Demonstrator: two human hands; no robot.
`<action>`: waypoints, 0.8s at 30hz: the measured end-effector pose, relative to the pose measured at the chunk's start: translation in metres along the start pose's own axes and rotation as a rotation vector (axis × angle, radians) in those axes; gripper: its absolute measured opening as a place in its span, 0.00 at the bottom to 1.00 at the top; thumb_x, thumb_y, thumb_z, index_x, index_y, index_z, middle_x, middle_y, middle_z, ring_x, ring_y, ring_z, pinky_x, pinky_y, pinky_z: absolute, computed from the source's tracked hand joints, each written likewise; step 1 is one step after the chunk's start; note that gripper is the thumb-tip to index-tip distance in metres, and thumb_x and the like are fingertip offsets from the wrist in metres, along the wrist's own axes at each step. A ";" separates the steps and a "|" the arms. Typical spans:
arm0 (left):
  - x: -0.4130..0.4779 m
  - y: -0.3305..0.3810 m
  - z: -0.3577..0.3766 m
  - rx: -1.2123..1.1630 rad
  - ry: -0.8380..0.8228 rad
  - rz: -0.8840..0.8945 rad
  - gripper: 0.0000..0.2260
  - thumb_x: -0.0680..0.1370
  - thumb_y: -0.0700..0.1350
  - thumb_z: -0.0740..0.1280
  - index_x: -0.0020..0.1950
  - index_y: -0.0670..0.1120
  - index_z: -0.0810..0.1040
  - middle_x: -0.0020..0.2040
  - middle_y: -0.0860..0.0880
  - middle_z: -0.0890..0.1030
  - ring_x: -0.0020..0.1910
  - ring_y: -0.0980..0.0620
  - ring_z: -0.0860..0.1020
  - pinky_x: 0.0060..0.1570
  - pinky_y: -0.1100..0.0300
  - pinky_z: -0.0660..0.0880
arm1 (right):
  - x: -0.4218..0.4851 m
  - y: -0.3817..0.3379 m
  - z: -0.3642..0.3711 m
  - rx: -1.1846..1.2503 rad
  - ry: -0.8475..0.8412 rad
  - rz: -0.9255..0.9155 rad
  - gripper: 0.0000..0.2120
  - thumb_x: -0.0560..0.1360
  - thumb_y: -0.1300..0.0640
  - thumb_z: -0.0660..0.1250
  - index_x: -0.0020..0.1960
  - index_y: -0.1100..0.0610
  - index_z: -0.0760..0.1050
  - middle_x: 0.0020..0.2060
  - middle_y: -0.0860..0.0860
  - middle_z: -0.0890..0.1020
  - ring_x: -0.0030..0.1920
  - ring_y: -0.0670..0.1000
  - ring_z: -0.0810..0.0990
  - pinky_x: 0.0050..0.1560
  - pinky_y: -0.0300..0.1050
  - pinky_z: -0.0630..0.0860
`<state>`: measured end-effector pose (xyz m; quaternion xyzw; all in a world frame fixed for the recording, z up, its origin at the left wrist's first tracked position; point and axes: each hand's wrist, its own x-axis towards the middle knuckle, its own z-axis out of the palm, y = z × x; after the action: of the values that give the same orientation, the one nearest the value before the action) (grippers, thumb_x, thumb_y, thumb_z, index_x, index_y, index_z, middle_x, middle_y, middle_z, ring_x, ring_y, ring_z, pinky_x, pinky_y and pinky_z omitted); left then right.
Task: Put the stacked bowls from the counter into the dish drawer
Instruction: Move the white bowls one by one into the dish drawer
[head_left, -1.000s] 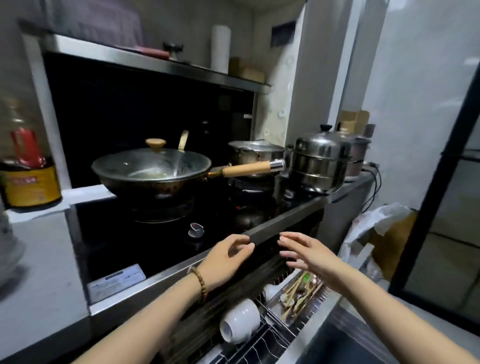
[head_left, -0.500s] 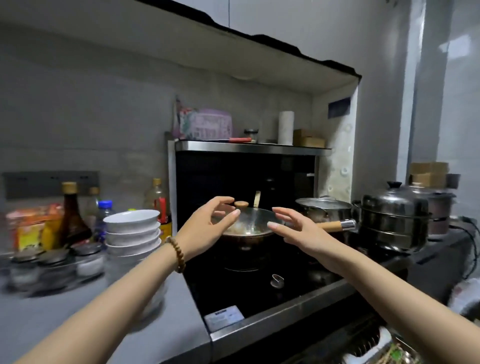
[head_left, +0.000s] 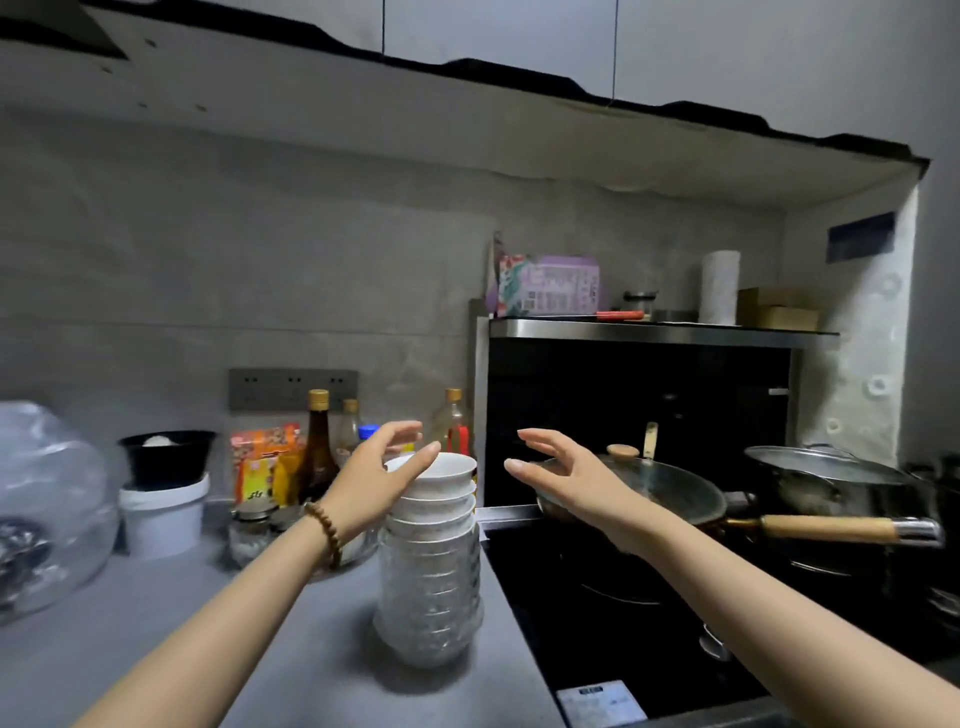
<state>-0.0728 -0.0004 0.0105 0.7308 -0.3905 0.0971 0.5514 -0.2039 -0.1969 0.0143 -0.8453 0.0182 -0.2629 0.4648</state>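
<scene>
The grey bench (head_left: 156, 623) runs along the left and the black cooktop (head_left: 623, 597) butts right up against it. A lidded wok (head_left: 649, 493) sits on the burner with its wooden handle poking out to the right. The stack of bowls (head_left: 431, 545) stands on the bench right at the cooktop edge, white ones on top and clear patterned glass ones underneath, so it's pretty tall.

Both hands are spread wide with nothing in them. The left hand (head_left: 374, 478) curves in right by the top rim, and I can't tell if it's actually touching. The right hand (head_left: 566, 478) hovers over the front of the wok, apart from the stack.

Honestly I wouldn't grab at the top. I'd go low with one hand each side of the glass bowls, get fingers under the bottom one, and lift straight up and level, away from that wok handle. Two loads looks safer to me. The drawer isn't in sight from here.

As for writing, the purple box (head_left: 550, 286) on the shelf above the cooktop, the orange packets (head_left: 265, 457) by the bottles and the sticker (head_left: 602, 701) on the cooktop all carry print. It's too blurry to read any of it.
</scene>
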 end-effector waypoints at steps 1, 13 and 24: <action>0.001 -0.007 -0.003 -0.005 0.008 -0.021 0.21 0.74 0.52 0.67 0.65 0.48 0.71 0.63 0.52 0.75 0.63 0.53 0.72 0.63 0.59 0.68 | 0.006 0.002 0.007 0.011 -0.014 0.002 0.37 0.63 0.37 0.71 0.70 0.47 0.67 0.72 0.47 0.68 0.67 0.47 0.72 0.64 0.42 0.69; 0.015 -0.074 -0.001 -0.063 -0.058 -0.271 0.36 0.69 0.63 0.65 0.71 0.45 0.62 0.70 0.46 0.69 0.65 0.51 0.70 0.64 0.58 0.67 | 0.068 0.038 0.057 0.112 -0.137 0.025 0.27 0.66 0.42 0.74 0.63 0.42 0.73 0.64 0.46 0.76 0.67 0.44 0.71 0.65 0.42 0.69; 0.021 -0.081 0.015 -0.164 -0.063 -0.221 0.31 0.68 0.65 0.59 0.66 0.51 0.67 0.57 0.55 0.73 0.52 0.62 0.72 0.38 0.74 0.70 | 0.085 0.049 0.074 0.091 -0.132 -0.021 0.16 0.61 0.39 0.76 0.40 0.48 0.79 0.45 0.48 0.82 0.46 0.47 0.80 0.40 0.36 0.77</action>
<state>-0.0079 -0.0158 -0.0425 0.7243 -0.3315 -0.0193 0.6042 -0.0861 -0.1910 -0.0203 -0.8390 -0.0331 -0.2121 0.5000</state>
